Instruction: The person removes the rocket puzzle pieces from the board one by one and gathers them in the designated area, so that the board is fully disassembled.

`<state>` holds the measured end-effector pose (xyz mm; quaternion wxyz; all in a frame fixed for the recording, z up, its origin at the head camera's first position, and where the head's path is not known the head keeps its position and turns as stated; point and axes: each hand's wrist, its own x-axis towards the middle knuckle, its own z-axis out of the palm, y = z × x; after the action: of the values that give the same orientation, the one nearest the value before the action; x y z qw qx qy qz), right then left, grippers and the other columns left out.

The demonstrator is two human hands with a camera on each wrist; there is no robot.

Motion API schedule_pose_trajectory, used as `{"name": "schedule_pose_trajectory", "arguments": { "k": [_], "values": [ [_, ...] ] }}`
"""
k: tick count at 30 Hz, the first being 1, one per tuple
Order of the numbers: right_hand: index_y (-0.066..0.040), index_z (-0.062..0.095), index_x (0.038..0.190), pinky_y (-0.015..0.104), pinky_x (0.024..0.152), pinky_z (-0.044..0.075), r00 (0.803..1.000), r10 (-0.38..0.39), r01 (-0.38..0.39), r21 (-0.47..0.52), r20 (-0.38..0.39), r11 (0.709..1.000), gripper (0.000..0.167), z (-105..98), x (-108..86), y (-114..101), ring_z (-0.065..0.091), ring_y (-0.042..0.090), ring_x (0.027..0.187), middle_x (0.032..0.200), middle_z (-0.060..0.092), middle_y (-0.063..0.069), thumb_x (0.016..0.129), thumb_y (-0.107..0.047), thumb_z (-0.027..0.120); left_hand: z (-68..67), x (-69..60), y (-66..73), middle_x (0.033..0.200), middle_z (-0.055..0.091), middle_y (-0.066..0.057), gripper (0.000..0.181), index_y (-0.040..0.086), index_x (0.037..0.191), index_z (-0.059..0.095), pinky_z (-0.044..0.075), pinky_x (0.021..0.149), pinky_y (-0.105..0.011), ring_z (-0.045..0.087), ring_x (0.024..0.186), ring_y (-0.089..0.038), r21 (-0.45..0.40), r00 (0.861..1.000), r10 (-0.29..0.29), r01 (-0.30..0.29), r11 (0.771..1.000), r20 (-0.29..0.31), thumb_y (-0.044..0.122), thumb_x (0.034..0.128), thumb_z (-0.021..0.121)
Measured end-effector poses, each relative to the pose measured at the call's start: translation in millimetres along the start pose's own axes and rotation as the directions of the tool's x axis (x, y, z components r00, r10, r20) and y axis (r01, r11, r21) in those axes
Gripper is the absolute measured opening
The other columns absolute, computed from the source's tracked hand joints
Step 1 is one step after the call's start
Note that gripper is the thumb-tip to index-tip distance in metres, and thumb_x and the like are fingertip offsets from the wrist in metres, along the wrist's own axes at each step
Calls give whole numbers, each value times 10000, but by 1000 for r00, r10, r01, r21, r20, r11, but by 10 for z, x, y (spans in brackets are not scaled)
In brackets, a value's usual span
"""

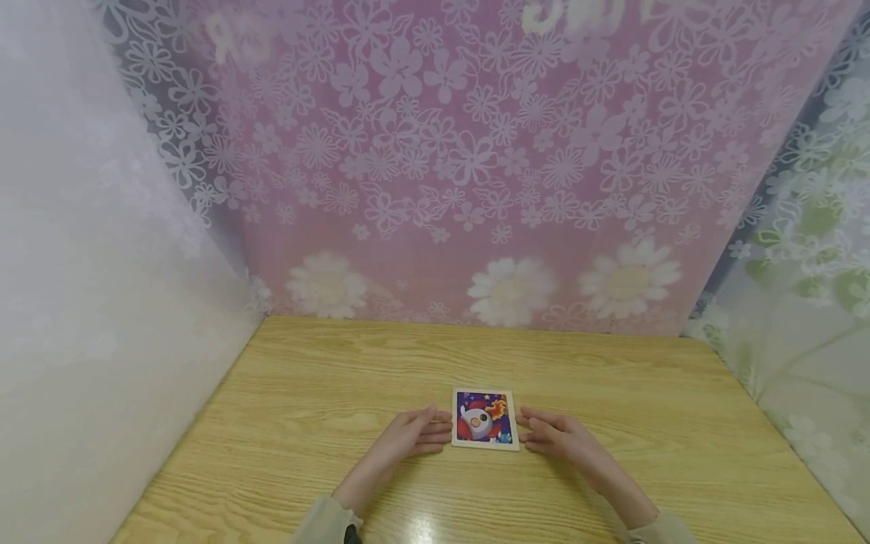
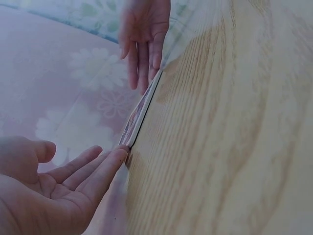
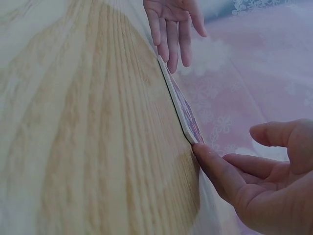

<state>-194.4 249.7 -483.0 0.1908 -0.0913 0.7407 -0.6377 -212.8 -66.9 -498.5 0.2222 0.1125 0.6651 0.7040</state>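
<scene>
A flat square picture board lies on the wooden table, with a pale border round a rocket, flames and stars on dark blue. At its left edge is my left hand, fingers extended and fingertips at the border. My right hand mirrors it on the right side. The left wrist view shows the left hand palm up, its fingertips touching the thin edge of the board. In the right wrist view the right hand likewise touches the board's near corner, the thumb held apart.
The wood-grain table extends around the board on all sides. Behind it hangs a pink floral curtain. A whitish curtain stands along the left side, and a green-leaf patterned one along the right.
</scene>
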Motion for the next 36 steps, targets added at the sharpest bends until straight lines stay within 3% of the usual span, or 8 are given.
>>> {"name": "schedule_pose_trajectory", "arguments": {
  "k": [36],
  "values": [
    [170, 282, 1508, 343, 981, 538, 1000, -1, 2, -17, 25, 1000, 604, -5, -49, 11, 589, 376, 1263, 1511, 388, 350, 1103, -244, 454, -20, -28, -8, 1322, 622, -277, 577, -99, 1367, 557, 559, 950, -398, 651, 1187, -371, 11, 1000, -18, 18, 1000, 23, 388, 1112, 382]
  ]
}}
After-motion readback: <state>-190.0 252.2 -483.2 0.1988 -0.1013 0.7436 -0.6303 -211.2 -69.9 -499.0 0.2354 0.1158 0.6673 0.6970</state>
